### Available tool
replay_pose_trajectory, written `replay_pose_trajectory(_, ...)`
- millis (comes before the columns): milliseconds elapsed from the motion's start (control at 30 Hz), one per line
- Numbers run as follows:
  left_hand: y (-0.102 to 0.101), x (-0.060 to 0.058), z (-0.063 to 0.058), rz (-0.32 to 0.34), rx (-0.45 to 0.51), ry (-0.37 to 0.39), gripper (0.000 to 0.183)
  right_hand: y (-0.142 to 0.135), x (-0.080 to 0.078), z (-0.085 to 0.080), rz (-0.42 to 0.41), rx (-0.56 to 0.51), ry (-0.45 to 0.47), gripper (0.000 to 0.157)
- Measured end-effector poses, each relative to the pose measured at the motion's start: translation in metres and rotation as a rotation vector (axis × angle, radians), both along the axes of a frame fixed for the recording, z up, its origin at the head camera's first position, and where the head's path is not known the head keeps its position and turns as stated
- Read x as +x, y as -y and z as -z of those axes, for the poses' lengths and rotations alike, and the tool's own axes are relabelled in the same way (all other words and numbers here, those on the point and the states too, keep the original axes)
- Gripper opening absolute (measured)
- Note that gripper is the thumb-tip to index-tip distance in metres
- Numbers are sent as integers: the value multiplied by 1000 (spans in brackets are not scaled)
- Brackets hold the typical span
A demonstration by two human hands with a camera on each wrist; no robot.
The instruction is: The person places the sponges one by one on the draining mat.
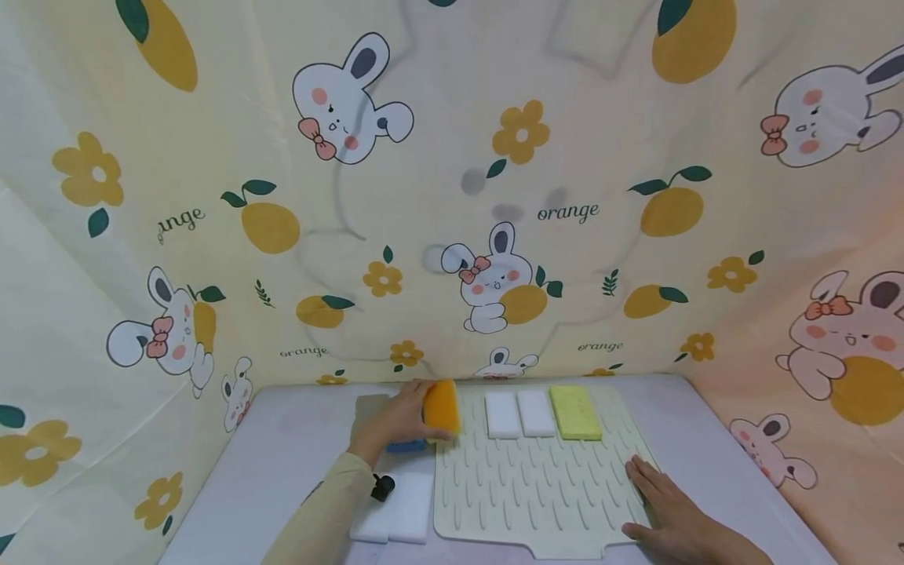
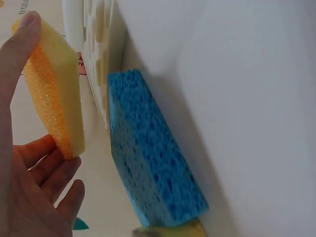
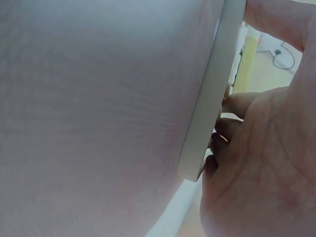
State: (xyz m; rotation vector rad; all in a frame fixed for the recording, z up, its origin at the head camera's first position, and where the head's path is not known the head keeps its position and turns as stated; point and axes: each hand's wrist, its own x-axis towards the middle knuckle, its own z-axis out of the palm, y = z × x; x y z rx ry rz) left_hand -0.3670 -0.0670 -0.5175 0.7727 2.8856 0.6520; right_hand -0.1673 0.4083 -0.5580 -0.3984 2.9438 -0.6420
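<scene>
My left hand pinches an orange and pale yellow sponge between thumb and fingers, at the left edge of a cream ridged board. In the left wrist view the sponge stands on edge, gripped at its ends. A blue sponge lies on the table beside the board, below that hand. With fingers extended, my right hand rests on the board's right edge. Two white sponges and a yellow sponge lie in a row along the board's far side.
Left of the board, two white blocks lie side by side near the front. A grey-beige flat piece shows behind the left hand. A printed cloth hangs at the back and sides of the white table.
</scene>
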Motion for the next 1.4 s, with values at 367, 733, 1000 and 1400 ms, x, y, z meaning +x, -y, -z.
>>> replay_pose_trajectory(367,-13,2,-3,27,-11,-6,117,1,1,2,-6,34,-48,102)
replay_pose_trajectory(733,-23,-9,-3,50,-106,-29,118,1,2,2,10,-29,-8,102)
replay_pose_trajectory(1000,-32,-14,-3,63,-167,7,121,1,1,-2,17,-5,19,104)
replay_pose_trajectory(1400,-48,-16,3,60,-247,9,123,1,2,-1,22,29,5,104)
